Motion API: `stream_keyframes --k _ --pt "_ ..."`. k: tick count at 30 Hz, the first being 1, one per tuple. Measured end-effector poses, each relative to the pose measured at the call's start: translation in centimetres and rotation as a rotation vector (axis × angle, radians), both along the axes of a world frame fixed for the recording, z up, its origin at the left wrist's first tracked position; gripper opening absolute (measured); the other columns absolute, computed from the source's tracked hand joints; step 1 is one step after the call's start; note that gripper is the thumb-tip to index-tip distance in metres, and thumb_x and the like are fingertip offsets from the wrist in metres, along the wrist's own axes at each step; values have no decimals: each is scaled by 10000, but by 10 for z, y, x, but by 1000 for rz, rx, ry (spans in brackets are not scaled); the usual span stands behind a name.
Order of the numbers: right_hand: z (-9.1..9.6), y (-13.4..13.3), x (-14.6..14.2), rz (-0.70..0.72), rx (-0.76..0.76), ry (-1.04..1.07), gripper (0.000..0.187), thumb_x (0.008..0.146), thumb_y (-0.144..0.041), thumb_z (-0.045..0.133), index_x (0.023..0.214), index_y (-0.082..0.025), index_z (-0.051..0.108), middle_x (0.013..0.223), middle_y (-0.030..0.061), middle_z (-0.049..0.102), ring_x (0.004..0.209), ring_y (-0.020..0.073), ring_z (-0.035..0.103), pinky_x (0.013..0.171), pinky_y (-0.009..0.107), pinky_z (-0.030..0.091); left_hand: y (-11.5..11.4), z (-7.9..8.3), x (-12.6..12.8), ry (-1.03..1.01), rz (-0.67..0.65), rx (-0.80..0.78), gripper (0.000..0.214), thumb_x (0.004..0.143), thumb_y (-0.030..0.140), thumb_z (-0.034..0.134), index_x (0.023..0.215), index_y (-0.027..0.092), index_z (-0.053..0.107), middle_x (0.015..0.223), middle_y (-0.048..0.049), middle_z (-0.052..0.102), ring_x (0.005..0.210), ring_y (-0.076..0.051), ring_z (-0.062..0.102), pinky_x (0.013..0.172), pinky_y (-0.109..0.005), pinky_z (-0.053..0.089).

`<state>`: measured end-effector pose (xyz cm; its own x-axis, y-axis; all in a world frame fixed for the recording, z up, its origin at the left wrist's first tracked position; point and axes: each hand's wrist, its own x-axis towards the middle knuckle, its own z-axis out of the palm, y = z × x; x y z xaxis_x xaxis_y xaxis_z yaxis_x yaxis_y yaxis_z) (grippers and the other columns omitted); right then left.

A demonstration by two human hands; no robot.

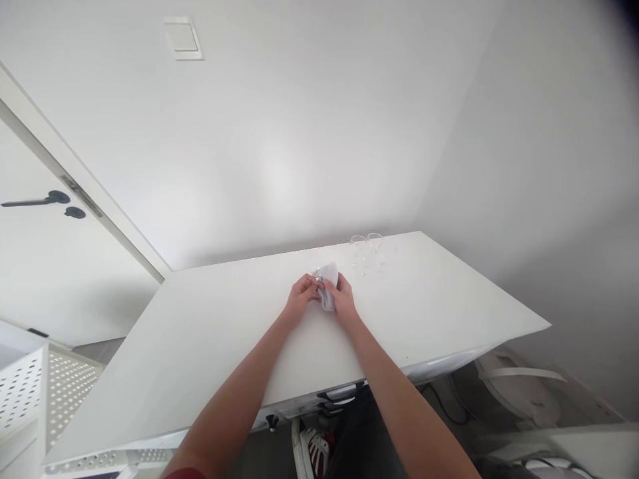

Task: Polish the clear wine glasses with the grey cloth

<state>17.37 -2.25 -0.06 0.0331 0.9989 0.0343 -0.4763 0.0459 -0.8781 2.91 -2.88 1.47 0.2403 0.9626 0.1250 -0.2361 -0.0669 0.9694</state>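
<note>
In the head view, my left hand [301,294] and my right hand [344,299] meet above the middle of a white table [229,313]. The fingers of my right hand are closed on a pale grey cloth [328,303], which is bunched up and hangs down a little. A small clear glass object [317,273] is pinched in my left hand, against the cloth. Fingers and cloth hide most of its shape. To the right, near the table's back edge, stand clear drinking glasses [367,247], faint against the white surface.
A white wall [299,153] with a light switch [183,38] rises behind the table. At left are a door with a dark handle [34,199] and a perforated white rack [67,386]. Below the front edge show a shoe [315,452] and a round-backed chair [524,392].
</note>
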Motion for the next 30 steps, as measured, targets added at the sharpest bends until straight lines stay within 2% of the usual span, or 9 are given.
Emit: stream_keyframes --k 3,7,10,13,17,20,23,27,30 --pt "0 2 3 -40 -117 71 333 706 -422 816 895 -193 665 801 38 707 703 205 634 588 315 524 1 4 -6 -102 -43 -60 212 839 351 695 863 199 550 853 -30 604 735 -133 542 632 -261 476" --pt "1 5 8 -66 -168 217 309 725 -384 793 958 -218 674 889 46 739 817 244 679 642 348 555 0 11 -11 -205 -166 -161 183 808 275 691 827 197 527 728 -3 506 616 -107 454 523 -231 392" --pt "4 4 11 1 -136 288 272 769 -424 717 933 -215 662 919 61 742 882 280 696 700 398 571 -1 12 -11 -190 -292 -210 187 794 271 703 826 192 537 715 -12 507 588 -106 438 495 -230 361" --pt "8 2 14 118 -81 300 312 817 -480 624 952 -202 660 951 87 739 944 317 699 735 433 569 0 11 -10 -207 -325 -218 198 793 286 714 829 190 544 725 -18 510 595 -107 433 486 -224 338" --pt "12 -2 10 155 -44 228 294 798 -438 643 983 -209 642 934 74 728 965 314 689 749 427 563 0 11 -10 -236 -235 -199 204 793 276 719 828 190 538 757 -19 515 617 -101 417 493 -215 324" --pt "12 -5 2 93 -12 175 269 762 -347 694 990 -241 597 912 36 713 936 273 671 744 396 555 0 10 -7 -196 -103 -135 225 827 333 716 857 196 539 879 -47 595 700 -115 478 558 -230 399" --pt "13 -9 -4 131 45 120 279 765 -300 719 1000 -267 572 951 12 694 889 222 636 723 348 536 -1 7 -3 -121 43 -67 262 858 421 693 900 213 539 992 -49 630 785 -130 537 626 -245 451" --pt "15 -12 -6 241 126 1 197 849 -408 679 912 -237 603 940 19 655 847 184 566 725 301 496 0 2 -2 -25 119 10 245 864 433 674 944 227 565 1018 -31 626 836 -143 576 669 -257 481" --pt "12 -10 -3 200 138 -51 348 908 -543 606 782 -221 564 810 11 594 766 166 518 701 291 461 1 -1 -1 76 169 121 230 927 442 583 985 225 636 1040 -48 651 913 -174 598 772 -302 506"
